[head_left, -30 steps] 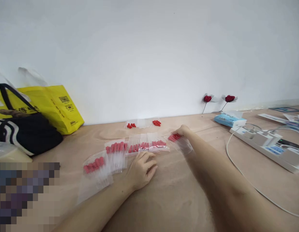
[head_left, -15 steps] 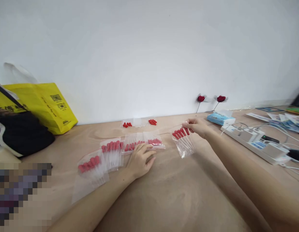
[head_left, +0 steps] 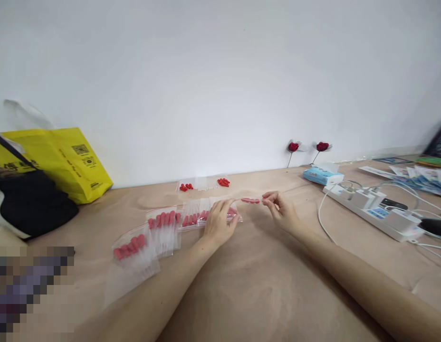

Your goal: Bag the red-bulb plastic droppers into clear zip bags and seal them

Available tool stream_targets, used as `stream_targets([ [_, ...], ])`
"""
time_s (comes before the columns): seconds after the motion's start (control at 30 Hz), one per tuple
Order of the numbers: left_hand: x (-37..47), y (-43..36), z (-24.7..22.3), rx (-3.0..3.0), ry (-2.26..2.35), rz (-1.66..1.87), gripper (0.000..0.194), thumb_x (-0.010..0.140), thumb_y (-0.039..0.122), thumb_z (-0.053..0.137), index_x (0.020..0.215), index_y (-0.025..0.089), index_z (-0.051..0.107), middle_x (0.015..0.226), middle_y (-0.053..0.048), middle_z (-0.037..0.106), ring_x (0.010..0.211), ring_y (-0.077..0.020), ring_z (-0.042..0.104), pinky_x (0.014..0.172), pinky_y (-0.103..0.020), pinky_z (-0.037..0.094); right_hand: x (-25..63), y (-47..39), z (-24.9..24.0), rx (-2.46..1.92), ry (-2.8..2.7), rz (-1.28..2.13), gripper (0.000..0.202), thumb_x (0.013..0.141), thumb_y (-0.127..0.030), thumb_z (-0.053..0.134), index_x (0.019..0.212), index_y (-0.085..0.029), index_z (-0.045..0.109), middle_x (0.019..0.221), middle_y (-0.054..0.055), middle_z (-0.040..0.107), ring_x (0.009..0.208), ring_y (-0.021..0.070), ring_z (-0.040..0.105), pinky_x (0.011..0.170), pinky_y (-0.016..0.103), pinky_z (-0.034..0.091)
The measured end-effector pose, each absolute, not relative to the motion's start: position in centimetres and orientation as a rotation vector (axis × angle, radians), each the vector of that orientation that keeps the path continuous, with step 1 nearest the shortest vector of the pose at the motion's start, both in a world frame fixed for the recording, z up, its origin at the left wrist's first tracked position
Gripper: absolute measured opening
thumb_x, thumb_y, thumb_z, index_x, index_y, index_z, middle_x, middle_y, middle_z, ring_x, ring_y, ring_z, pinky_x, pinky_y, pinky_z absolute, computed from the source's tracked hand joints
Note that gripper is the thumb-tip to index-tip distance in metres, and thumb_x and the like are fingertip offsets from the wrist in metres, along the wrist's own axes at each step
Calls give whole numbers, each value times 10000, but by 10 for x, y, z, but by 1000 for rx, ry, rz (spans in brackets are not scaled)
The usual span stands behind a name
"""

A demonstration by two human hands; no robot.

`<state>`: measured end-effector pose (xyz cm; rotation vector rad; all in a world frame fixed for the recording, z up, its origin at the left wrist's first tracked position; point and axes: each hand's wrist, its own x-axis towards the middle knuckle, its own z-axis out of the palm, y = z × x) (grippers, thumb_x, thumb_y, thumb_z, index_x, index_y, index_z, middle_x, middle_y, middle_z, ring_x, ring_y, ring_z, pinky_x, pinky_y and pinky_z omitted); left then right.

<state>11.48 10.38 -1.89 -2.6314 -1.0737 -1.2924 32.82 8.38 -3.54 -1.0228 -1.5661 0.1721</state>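
Right hand pinches the right edge of the held bag, a clear packet with red pieces inside, seen nearly edge-on right of centre, between the two hands. Left hand lies over the right end of the packet row, fingers curved, fingertips close to the held bag's left edge; whether they grip anything, cannot tell. Row runs from near left towards centre on the wooden table, clear packets with red-tipped contents, some overlapping. Far side, near the wall: far packets, red ends at left and right. Far right: tissue pack, white power strip with chargers and cables just nearer. Two red flowers stand behind the tissues. Left: yellow bag behind black bag.
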Motion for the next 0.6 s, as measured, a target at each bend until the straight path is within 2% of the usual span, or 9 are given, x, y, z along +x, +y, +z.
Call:
stream_targets([
  [0.17,114,88,-30,-2642,-779,-1201,274,797,199,547,1068,177,522,1004,-81,587,935,-218,538,813,-361,461,335,51,-48,-969,-1849,143,106,869,-262,420,802,-199,473,889,82,568,876,168,565,727,307,456],
  [0.27,113,84,-35,-2656,-556,-1079,133,843,155,466,887,177,590,826,-40,620,772,-165,571,691,-286,476,338,39,-50,-953,-1995,153,108,878,-246,400,803,-202,464,879,78,578,846,153,570,704,286,460],
  [0.33,112,85,-35,-2625,-438,-978,193,862,138,425,787,171,600,700,-17,607,659,-141,563,610,-261,459,337,37,-49,-959,-2072,95,115,877,-252,408,797,-198,470,867,72,585,795,139,572,665,261,454],
  [0.43,108,88,-33,-2539,-362,-916,240,869,127,401,741,160,601,632,-13,588,587,-128,546,555,-249,438,335,36,-46,-970,-2198,-191,130,870,-256,435,794,-189,518,833,58,605,733,129,564,633,252,416],
  [0.6,102,91,-28,-2529,-316,-930,258,872,129,384,735,152,602,636,-21,591,581,-125,541,562,-248,451,331,33,-42,-939,-2221,-729,155,850,-195,464,753,-182,585,721,30,622,639,120,528,592,270,333],
])
